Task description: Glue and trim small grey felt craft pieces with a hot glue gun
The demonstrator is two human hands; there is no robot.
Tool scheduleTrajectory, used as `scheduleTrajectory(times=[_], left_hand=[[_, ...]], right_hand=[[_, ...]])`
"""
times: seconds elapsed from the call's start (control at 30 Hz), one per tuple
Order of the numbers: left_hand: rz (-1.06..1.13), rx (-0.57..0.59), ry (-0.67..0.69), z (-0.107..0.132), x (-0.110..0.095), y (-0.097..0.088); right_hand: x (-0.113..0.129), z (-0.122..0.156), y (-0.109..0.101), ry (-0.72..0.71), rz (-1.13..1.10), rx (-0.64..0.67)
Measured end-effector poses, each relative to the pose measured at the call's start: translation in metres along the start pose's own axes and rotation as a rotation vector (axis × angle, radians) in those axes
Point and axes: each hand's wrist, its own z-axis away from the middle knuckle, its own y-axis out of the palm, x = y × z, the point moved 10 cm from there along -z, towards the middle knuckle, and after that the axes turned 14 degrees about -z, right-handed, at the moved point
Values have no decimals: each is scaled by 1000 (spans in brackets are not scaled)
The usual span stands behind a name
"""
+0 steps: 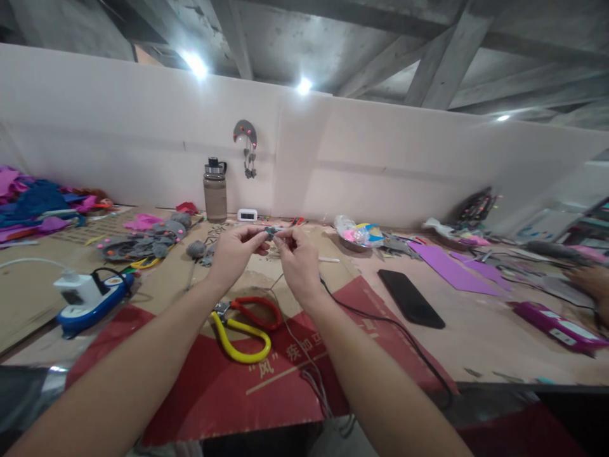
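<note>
A small dark piece (269, 232) is pinched at the frame's centre, between the closed fingertips of the left hand (235, 251) and right hand (299, 255). Below, scissors (245, 327) with red and yellow handles are laid on red printed card (200, 406); at centre right, a black phone (410, 298) is seen.

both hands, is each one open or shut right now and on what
Left hand: closed, fingertips pinching a small dark piece, too small to identify.
Right hand: closed, fingertips pinching the same piece.
</note>
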Motion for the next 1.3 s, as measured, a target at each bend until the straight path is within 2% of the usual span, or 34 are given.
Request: scheduleTrajectory(times=[0.4, 0.63, 1.0, 1.3], left_hand=[[109, 144, -34, 2, 3, 16], [70, 152, -14, 4, -2, 16], [75, 172, -2, 6, -10, 17], [134, 216, 22, 7, -9, 21]], right_hand=[[12, -2, -7, -98, 139, -4], [28, 1, 2, -204, 303, 72], [24, 1, 8, -155, 459, 128], [22, 2, 9, -153, 484, 139]])
